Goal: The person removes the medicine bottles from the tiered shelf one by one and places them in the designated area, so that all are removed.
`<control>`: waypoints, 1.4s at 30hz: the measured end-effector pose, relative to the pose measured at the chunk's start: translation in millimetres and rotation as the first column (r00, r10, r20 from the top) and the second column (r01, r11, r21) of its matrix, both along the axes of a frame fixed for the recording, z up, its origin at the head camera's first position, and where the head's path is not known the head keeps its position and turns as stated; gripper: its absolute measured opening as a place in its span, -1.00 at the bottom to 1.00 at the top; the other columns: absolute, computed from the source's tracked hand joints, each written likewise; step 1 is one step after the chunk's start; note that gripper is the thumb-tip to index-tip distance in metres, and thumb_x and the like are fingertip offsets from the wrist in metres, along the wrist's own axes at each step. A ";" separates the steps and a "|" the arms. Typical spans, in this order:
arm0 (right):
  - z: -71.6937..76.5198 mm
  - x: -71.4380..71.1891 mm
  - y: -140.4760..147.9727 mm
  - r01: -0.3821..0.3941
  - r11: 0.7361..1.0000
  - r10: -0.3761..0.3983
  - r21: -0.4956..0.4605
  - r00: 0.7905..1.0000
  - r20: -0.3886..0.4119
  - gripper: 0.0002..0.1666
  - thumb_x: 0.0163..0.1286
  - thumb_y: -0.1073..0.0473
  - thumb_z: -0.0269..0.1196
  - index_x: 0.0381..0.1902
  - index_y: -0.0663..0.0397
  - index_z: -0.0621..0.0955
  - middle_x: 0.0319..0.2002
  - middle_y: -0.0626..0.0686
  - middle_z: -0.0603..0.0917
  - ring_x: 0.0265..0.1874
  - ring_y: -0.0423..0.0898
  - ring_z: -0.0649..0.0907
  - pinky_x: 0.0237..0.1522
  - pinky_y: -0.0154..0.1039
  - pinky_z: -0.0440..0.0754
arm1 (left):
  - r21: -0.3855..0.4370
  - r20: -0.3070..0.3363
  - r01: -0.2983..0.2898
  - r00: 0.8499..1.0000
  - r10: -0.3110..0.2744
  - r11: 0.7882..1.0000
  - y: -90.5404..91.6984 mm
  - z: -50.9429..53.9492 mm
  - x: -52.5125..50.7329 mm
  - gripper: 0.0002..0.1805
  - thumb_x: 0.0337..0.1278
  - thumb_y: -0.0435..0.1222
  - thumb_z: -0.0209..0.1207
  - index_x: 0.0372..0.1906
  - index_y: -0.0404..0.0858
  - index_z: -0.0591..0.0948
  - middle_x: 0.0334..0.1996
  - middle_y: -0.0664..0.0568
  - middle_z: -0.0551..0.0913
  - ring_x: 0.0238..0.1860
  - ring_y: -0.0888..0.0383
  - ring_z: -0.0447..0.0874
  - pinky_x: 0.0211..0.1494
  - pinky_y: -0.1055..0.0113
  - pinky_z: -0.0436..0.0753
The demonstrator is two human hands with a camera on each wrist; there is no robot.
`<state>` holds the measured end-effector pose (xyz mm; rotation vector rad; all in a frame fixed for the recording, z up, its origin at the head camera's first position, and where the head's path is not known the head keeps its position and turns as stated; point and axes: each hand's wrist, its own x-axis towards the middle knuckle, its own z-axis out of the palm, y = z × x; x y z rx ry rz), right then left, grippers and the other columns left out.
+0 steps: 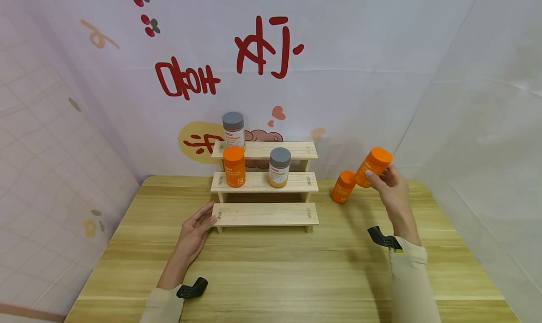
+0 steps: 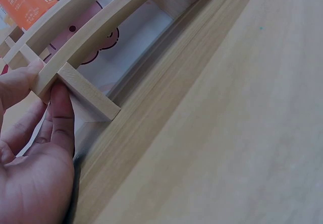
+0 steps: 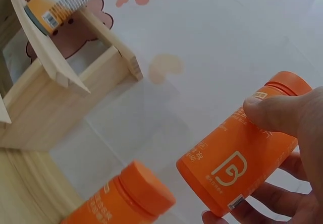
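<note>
My right hand (image 1: pixel 394 193) grips an orange supplement bottle (image 3: pixel 239 148) that tilts in the air, thumb on one side and fingers on the other. Just left of it, a second orange bottle (image 1: pixel 343 187) stands on the table. On the left, my left hand (image 1: pixel 195 231) pinches the end of the lowest tier of a three-tier wooden display shelf (image 1: pixel 264 214); in the left wrist view the thumb lies above the board and fingers below. The middle tier carries an orange bottle (image 1: pixel 235 167) and a grey-lidded bottle (image 1: pixel 279 168). Another grey-lidded bottle (image 1: pixel 234 130) stands on the top tier at left.
The shelf stands towards the back of a wood-grain table (image 1: pixel 271 276). Behind it hangs a white printed backdrop (image 1: pixel 360 78) with red characters, and further white sheets close off both sides. Each wrist wears a black camera mount (image 1: pixel 384 238).
</note>
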<state>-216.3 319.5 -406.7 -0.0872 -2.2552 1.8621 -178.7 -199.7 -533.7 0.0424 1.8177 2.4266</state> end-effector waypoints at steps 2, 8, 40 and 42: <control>-3.6 0.4 3.9 0.011 1.000 -0.011 0.009 1.000 0.003 -0.24 0.44 -0.03 0.35 0.53 -0.19 0.37 0.31 -0.06 0.52 0.15 -0.29 0.54 -0.02 -0.55 0.63 | -0.004 0.001 0.001 1.000 -0.001 1.000 0.1 0.4 -0.1 -0.28 0.46 -0.43 0.15 0.60 -0.37 0.16 0.28 0.07 0.41 0.25 0.38 0.50 0.28 0.58 0.57; -16.4 0.4 12.2 0.045 0.997 -0.046 0.056 0.998 0.029 -0.27 0.44 -0.07 0.35 0.51 -0.23 0.40 0.28 -0.14 0.54 0.14 -0.29 0.54 -0.03 -0.55 0.60 | -0.010 0.007 0.003 1.000 -0.003 1.000 -0.4 0.6 -0.4 -0.29 0.47 -0.42 0.15 0.60 -0.34 0.17 0.29 0.08 0.38 0.27 0.39 0.46 0.29 0.59 0.55; -96.4 -15.2 46.9 0.017 0.996 -0.027 0.082 0.993 0.118 -0.24 0.48 -0.06 0.31 0.56 -0.20 0.34 0.21 -0.18 0.57 0.10 -0.38 0.54 0.02 -0.58 0.56 | 0.005 -0.006 0.005 1.000 -0.005 1.000 0.0 -0.5 -0.7 -0.26 0.47 -0.42 0.15 0.61 -0.40 0.11 0.26 0.10 0.42 0.26 0.37 0.50 0.29 0.58 0.56; -98.9 -15.7 47.3 0.014 0.995 -0.027 0.101 0.992 0.126 -0.24 0.49 -0.07 0.30 0.56 -0.21 0.32 0.24 -0.15 0.57 0.10 -0.40 0.54 0.04 -0.58 0.53 | 0.011 -0.009 0.004 1.000 -0.004 1.000 0.2 -1.1 -0.8 -0.25 0.46 -0.42 0.15 0.60 -0.41 0.11 0.26 0.11 0.43 0.25 0.37 0.51 0.29 0.58 0.56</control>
